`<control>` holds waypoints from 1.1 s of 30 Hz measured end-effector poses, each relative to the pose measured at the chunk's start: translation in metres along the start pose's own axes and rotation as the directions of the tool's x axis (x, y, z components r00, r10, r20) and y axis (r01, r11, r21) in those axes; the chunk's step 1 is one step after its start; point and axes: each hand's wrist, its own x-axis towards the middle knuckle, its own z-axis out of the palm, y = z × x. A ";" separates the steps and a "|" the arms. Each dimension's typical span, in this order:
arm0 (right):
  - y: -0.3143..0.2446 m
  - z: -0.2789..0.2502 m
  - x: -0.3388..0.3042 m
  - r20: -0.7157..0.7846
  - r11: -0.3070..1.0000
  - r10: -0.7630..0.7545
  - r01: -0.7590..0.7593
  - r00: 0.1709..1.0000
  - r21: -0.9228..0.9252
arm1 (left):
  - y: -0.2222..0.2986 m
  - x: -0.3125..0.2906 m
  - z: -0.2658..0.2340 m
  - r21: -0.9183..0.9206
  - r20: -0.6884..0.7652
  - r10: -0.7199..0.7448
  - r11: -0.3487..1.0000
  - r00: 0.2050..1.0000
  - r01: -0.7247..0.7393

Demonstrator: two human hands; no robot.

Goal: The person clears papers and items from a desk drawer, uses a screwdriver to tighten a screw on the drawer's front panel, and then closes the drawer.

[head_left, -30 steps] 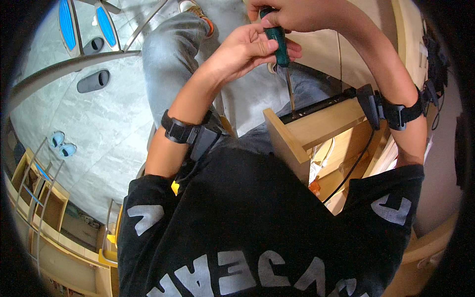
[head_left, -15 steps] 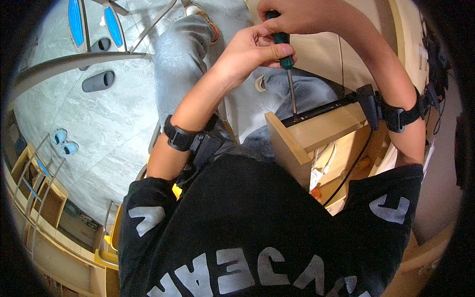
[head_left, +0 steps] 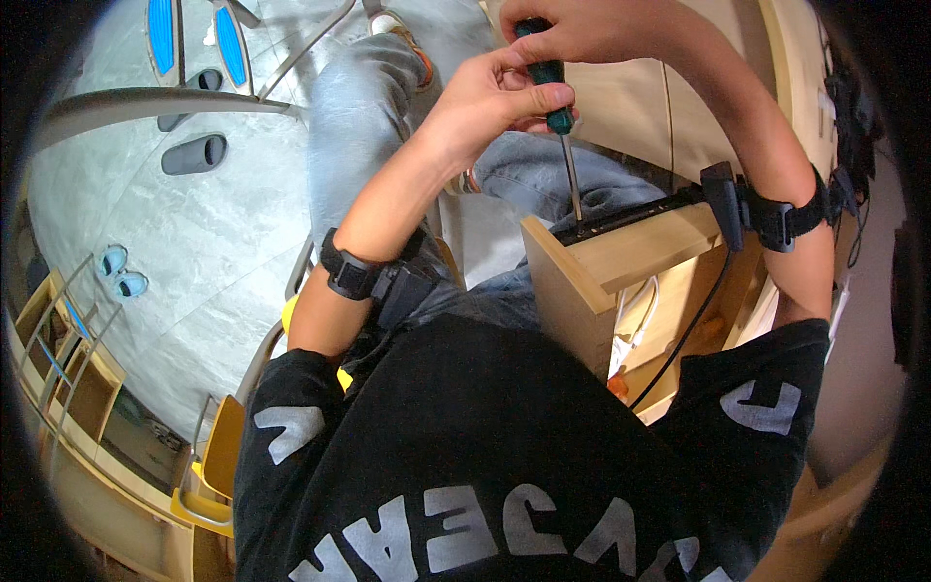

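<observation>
A screwdriver with a dark green handle stands nearly upright. Its tip meets a black metal drawer slide on the side of a pale wooden drawer. My left hand grips the lower part of the handle between thumb and fingers. Higher up, my right hand is closed around the handle's top end. The tip's exact seat in the slide is too small to make out. Inside the open drawer lie white cables and a small orange item.
A wooden cabinet rises beyond the drawer. A black cable hangs from my right arm band across the drawer. Grey slippers, blue slippers, a metal-framed chair with blue pads and a yellow chair are to the left.
My lower right leg and shoe have shifted left beneath the slide. The screwdriver leans slightly differently, its handle a little further left, with both hands still on it.
</observation>
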 end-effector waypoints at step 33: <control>0.029 -0.003 -0.027 0.012 0.938 -0.149 0.137 0.989 0.320 | -0.004 -0.126 -0.034 0.191 -0.327 -0.045 0.975 0.944 0.113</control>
